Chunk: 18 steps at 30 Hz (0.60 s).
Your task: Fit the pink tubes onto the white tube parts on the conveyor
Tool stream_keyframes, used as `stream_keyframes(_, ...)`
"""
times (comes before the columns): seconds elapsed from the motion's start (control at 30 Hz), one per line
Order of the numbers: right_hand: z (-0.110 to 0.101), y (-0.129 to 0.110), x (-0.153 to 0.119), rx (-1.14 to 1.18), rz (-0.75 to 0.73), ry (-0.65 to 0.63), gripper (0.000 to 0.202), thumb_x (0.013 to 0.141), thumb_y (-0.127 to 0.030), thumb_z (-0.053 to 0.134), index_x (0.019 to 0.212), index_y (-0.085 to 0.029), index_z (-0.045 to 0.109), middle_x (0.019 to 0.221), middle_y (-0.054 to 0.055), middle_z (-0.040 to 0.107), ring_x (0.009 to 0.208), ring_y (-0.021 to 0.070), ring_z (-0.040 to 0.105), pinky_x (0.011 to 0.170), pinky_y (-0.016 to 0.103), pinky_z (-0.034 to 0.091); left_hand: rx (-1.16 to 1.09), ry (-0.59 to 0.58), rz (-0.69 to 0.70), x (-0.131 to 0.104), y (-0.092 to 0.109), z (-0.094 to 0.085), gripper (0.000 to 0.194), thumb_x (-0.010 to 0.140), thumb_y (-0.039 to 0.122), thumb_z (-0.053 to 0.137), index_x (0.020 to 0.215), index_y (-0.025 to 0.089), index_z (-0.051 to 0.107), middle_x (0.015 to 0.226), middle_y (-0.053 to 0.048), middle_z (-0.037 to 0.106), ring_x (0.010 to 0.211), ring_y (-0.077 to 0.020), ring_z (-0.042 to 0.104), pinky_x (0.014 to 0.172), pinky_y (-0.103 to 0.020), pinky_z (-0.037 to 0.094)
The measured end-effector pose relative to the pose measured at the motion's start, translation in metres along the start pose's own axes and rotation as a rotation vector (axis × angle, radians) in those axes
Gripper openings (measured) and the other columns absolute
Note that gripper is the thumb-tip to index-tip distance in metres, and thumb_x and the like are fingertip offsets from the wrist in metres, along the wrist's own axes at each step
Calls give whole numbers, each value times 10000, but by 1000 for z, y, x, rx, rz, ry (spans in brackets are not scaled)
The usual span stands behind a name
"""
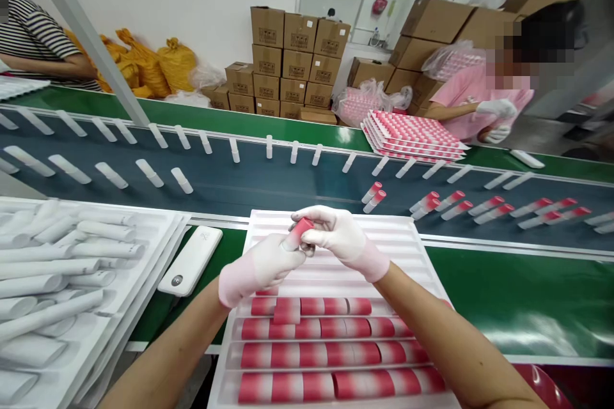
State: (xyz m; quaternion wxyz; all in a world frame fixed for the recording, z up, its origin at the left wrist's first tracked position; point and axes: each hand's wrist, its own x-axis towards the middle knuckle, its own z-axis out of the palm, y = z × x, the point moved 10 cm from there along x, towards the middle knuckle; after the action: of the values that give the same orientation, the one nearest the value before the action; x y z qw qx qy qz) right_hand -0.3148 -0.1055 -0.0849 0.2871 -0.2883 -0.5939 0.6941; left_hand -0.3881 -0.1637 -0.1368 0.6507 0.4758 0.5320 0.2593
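Observation:
My left hand (273, 262), in a white glove with a pink cuff, is closed round the lower part of a red-and-white tube (301, 231). The gloved fingers of my right hand (336, 233) pinch the same tube near its red end. Both hands are over the upper part of a white ridged tray (393, 230). Rows of red-and-white tubes (311, 354) lie in the tray's lower grooves, and one short piece (286, 312) sits across two rows.
White tubes (48, 268) are heaped on stacked trays at left, beside a white power bank (190, 261). Beyond runs a dark conveyor (268, 185) carrying white and red-tipped tubes. Stacked filled trays (412, 134) stand near a person in pink; another person is far left.

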Motion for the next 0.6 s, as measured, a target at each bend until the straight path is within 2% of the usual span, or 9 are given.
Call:
stream_keyframes(0.1,2,8,1,-83,51,128,310,710,-243,778,1002,-161,712,743,9,710,562,137,629,525,273,550,263,365,218,13,12,-18,192,886,322,537,725,220,560,675,-30,587,587,-172,558,542,-288,402)
stream_keyframes(0.17,-7,10,5,-197,54,202,315,700,-268,773,986,-155,703,730,16,709,563,151,638,523,284,547,385,514,316,20,17,-31,99,831,302,626,777,220,614,788,-80,649,721,-229,639,642,-341,468)
stream_keyframes(0.23,-32,4,15,-344,5,301,329,723,-333,761,992,-153,701,765,33,724,574,162,646,544,299,545,441,632,359,24,22,-63,305,661,272,802,914,218,641,941,-126,668,898,-300,667,769,-405,513)
stream_keyframes(0.3,-74,-11,26,-514,-85,481,335,769,-382,727,1016,-158,698,824,48,740,617,173,656,609,317,550,456,777,396,14,32,-118,592,535,231,881,1064,213,616,1184,-171,612,1215,-373,564,1013,-457,458)
stream_keyframes(0.37,-119,-22,38,-698,-115,674,294,822,-366,671,1033,-162,690,858,51,748,689,184,668,695,325,545,442,987,427,-8,39,-187,577,656,249,817,1163,187,549,1348,-191,493,1466,-391,279,1209,-488,231)
stream_keyframes(0.43,-156,-21,51,-851,-49,784,225,843,-304,631,1007,-161,691,847,52,747,767,197,673,753,317,528,327,1410,411,-45,30,-261,558,765,271,747,1225,132,465,1412,-197,400,1491,-415,163,1234,-524,104)
stream_keyframes(0.47,-172,-16,57,-898,2,803,194,841,-275,625,980,-159,695,825,54,743,793,203,673,766,311,519,269,1522,380,-51,20,-288,626,769,282,765,1266,114,422,1452,-194,349,1488,-428,142,1228,-523,99)
stream_keyframes(0.53,-195,-2,68,-946,90,824,140,827,-233,635,920,-154,704,797,57,735,827,205,670,779,294,504,187,1482,356,-34,3,-321,640,775,197,745,1289,95,377,1467,-202,330,1489,-461,69,1197,-584,108)
stream_keyframes(0.6,-210,10,76,-970,152,835,111,811,-206,657,885,-145,714,788,61,730,823,199,668,775,281,497,161,1236,409,2,-2,-327,469,855,228,685,1248,114,455,1381,-148,447,1448,-434,239,1135,-586,279)
